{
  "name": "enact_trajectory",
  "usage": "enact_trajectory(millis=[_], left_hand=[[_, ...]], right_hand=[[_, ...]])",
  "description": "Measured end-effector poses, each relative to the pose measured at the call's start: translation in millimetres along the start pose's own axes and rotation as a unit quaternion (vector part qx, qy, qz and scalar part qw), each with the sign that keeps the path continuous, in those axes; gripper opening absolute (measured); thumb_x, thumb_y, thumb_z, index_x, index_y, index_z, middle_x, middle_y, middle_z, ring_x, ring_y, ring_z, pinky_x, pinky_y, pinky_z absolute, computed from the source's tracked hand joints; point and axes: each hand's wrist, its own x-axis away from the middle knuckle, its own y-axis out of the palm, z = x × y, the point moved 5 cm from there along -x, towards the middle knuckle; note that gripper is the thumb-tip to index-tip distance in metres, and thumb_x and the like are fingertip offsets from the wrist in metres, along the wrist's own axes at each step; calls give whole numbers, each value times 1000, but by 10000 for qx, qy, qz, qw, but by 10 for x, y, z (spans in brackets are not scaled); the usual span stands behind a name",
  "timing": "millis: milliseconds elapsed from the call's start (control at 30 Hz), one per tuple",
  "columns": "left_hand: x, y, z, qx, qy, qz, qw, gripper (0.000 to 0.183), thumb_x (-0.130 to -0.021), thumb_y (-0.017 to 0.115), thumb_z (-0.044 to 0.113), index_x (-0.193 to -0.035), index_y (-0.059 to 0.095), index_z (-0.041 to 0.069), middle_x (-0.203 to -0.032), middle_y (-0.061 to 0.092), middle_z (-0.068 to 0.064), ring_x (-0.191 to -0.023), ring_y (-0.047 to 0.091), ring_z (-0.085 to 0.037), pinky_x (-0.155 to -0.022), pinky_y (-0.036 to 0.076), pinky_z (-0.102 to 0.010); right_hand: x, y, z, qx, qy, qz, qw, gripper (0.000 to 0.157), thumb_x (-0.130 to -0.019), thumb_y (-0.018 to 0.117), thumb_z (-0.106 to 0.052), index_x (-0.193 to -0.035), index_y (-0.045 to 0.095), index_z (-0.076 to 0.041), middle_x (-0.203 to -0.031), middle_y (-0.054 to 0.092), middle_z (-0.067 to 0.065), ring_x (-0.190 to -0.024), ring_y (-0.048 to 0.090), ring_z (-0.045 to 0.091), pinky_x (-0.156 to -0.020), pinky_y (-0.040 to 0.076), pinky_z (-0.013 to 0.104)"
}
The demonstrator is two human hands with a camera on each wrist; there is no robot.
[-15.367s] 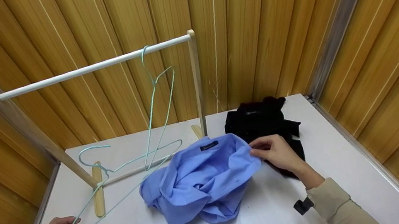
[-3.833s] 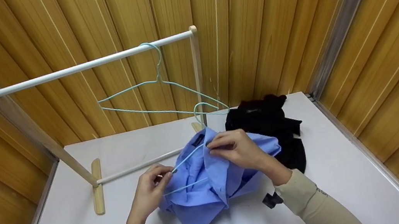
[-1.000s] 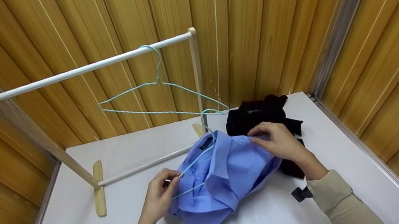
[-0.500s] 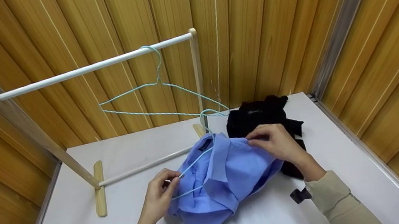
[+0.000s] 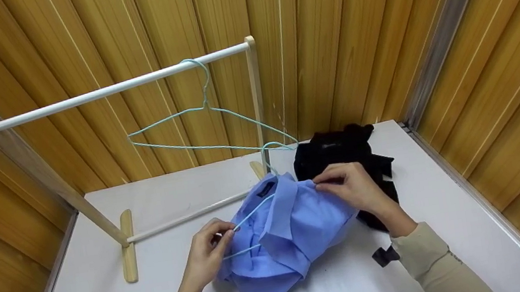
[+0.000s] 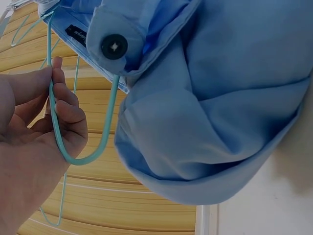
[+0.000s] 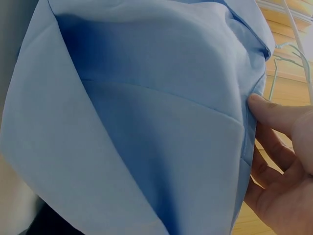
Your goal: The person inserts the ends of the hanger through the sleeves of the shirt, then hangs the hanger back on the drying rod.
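Observation:
A blue collared shirt (image 5: 321, 221) with a dark neck label lies bunched on the white table, partly raised by my hands. My left hand (image 5: 204, 256) pinches one end of a mint-green wire hanger (image 5: 255, 211). The left wrist view shows that rounded hanger end (image 6: 110, 112) outside the collar, beside a dark button (image 6: 114, 46). The hanger's other end is hidden inside the shirt, and its hook (image 5: 270, 144) sticks up behind the collar. My right hand (image 5: 360, 192) pinches the shirt's shoulder between thumb and fingers; in the right wrist view, the thumb presses on the blue cloth (image 7: 166, 117).
Behind the shirt stands a wooden rack with a white rod (image 5: 124, 87). A second mint-green hanger (image 5: 206, 103) hangs from it, its lower corner close to the held hanger's hook. A folded black garment (image 5: 332, 153) lies at the back right. Wood-patterned walls (image 5: 343, 52) enclose the table.
Earlier the hanger was outside the shirt; now one end is inside it. The hanging hanger has swung round to face me. Lately my right hand has shifted slightly left with the shoulder cloth.

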Motion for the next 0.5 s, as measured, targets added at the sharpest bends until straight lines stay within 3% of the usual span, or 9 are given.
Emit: enact_trajectory(millis=[200, 500], left_hand=[[11, -9, 14, -43, -74, -87, 9999, 10, -90, 59, -8, -94, 68, -4, -87, 63, -16, -73, 56, -30, -62, 44, -27], [8, -16, 16, -36, -73, -18, 10000, 11, -90, 60, -8, -94, 68, -3, -85, 63, -17, -72, 55, -29, -61, 43, -27]], right_hand=[[-18, 55, -34, -199, 21, 76, 9998, 14, -82, 76, -7, -93, 78, -16, -89, 70, -8, -85, 65, 13, -75, 52, 24], [-54, 67, -451, -433, 46, 256, 9987, 13, -82, 72, 6, -92, 76, -2, -87, 69, 9, -82, 64, 23, -72, 51, 23]])
